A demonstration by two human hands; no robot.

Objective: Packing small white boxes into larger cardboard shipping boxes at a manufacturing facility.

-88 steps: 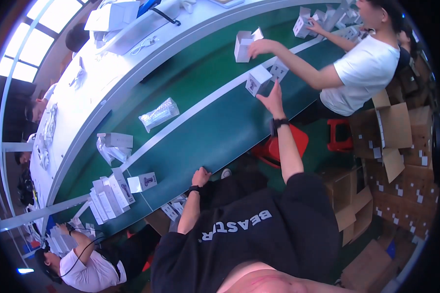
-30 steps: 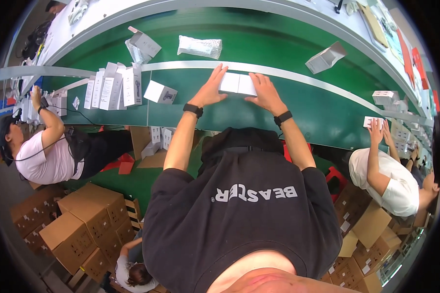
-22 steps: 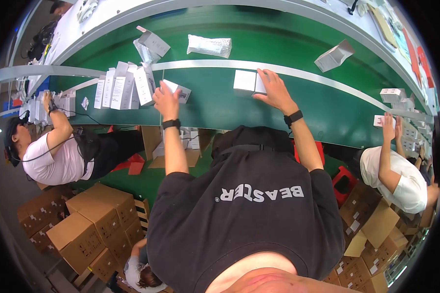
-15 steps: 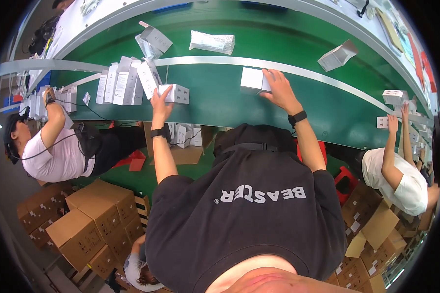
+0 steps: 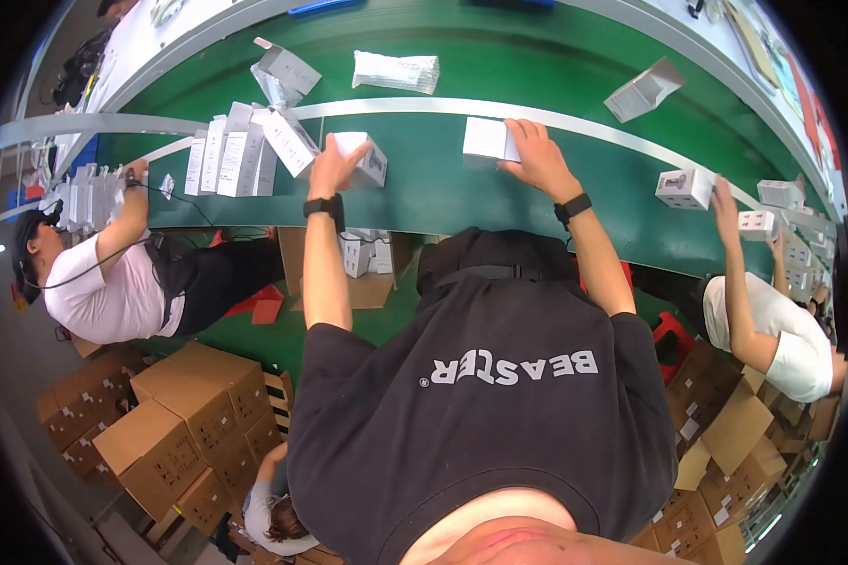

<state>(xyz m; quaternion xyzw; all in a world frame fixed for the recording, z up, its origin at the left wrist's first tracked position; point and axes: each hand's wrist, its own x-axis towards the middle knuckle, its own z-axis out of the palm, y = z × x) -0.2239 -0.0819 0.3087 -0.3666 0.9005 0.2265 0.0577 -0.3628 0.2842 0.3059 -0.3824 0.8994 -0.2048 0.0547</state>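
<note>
My left hand (image 5: 332, 169) has its fingers closed on the left side of a small white carton (image 5: 371, 165), which sits tilted on the green bench. My right hand (image 5: 539, 160) grips the right end of another white carton (image 5: 486, 142), thumb on the near side and fingers over the far one. Just left of my left hand, a white carton (image 5: 290, 139) leans against a row of upright white cartons (image 5: 239, 160). Part of the left carton is hidden behind my fingers.
Beyond the pale strip lie a bubble-wrapped packet (image 5: 396, 72), an open white carton (image 5: 290, 70) and another open carton (image 5: 643, 90). At right, a co-worker's hand (image 5: 725, 209) is beside a white carton (image 5: 685, 188). Below the bench edge stands an open cardboard box (image 5: 372, 292) with white cartons.
My left hand and its carton have shifted slightly right, and that carton has turned. The leaning carton beside it has tipped lower. At right, a carton now stands by the co-worker's hand, farther left.
</note>
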